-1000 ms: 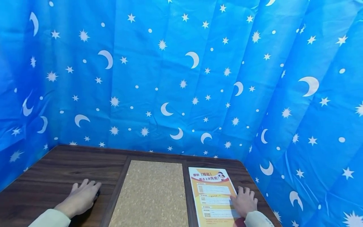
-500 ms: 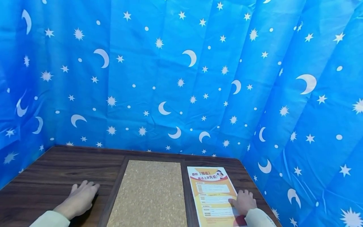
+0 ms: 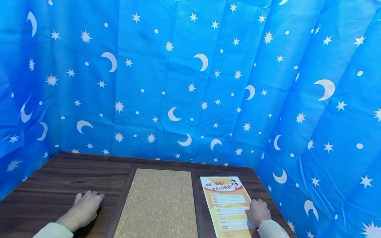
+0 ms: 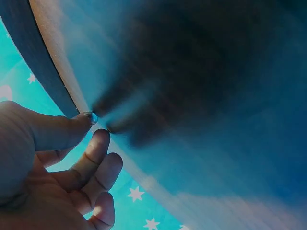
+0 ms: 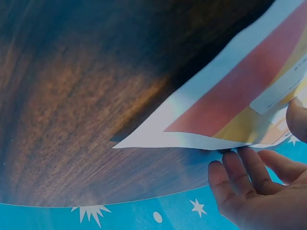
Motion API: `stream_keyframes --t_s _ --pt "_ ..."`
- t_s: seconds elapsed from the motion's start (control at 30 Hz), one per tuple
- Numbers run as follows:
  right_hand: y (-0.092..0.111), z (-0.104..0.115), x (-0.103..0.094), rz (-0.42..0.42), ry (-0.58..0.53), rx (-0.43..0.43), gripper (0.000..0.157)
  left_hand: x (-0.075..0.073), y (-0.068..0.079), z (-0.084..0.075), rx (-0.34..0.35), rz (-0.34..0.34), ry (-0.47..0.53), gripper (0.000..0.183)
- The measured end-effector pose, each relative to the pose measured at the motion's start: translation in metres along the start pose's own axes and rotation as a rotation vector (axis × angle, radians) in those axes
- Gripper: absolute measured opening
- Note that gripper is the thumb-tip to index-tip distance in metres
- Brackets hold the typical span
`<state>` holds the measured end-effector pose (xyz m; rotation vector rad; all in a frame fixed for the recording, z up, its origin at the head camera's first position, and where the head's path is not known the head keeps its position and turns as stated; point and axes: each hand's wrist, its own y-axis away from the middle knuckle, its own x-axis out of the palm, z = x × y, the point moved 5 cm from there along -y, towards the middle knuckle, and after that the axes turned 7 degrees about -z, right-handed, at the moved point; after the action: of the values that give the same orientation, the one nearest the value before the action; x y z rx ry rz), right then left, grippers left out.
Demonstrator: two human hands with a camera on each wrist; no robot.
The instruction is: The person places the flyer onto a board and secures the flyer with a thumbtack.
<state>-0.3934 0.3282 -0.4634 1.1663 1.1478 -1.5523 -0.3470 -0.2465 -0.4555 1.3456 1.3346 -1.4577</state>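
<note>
A printed paper flyer (image 3: 221, 200), orange, yellow and white with a red band, lies to the right of the cork panel. My right hand (image 3: 259, 211) pinches its right edge. In the right wrist view the thumb (image 5: 296, 120) lies on the printed face while the other fingers sit under the edge, and a corner of the flyer casts a dark shadow on the wood. My left hand (image 3: 81, 211) rests on the dark wooden table (image 3: 89, 168) left of the panel. Its fingers are relaxed, their tips at the tabletop, with nothing held in the left wrist view.
A cork panel (image 3: 160, 201) with a dark frame is set in the middle of the table. Blue curtains (image 3: 184, 82) printed with white moons and stars stand close along the back and both sides of the table.
The flyer has shifted slightly to the right relative to the cork panel, together with my right hand, whose fingers have drawn in at its edge. The left hand stays in place.
</note>
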Motion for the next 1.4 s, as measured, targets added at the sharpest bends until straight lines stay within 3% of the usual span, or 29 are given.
stream_keyframes --t_s 0.2,0.4,0.53,0.87,1.1,1.2,1.4 --pt "-0.002 -0.002 -0.001 0.008 -0.010 -0.002 0.041 -0.003 0.001 -0.002 0.002 -0.031 -0.001 0.034" --pt "-0.003 -0.001 -0.003 -0.030 -0.012 -0.015 0.056 -0.003 0.000 -0.001 -0.004 -0.027 0.005 0.032" --pt "-0.005 -0.001 -0.007 -0.062 -0.018 0.013 0.058 -0.002 -0.001 -0.001 0.010 -0.037 -0.005 0.033" --pt "-0.009 -0.002 -0.013 -0.090 -0.026 0.055 0.014 -0.004 0.001 -0.004 0.020 -0.083 0.006 0.033" --pt "-0.011 -0.001 -0.025 -0.127 -0.074 0.030 0.011 -0.008 0.000 -0.005 -0.009 -0.138 0.004 0.024" --pt "-0.011 0.000 -0.034 -0.167 -0.116 0.006 0.014 -0.009 0.001 -0.005 -0.013 -0.153 0.018 0.029" --pt "-0.014 0.002 -0.046 -0.216 -0.218 -0.047 0.016 -0.014 0.002 -0.006 0.009 -0.253 0.035 0.035"
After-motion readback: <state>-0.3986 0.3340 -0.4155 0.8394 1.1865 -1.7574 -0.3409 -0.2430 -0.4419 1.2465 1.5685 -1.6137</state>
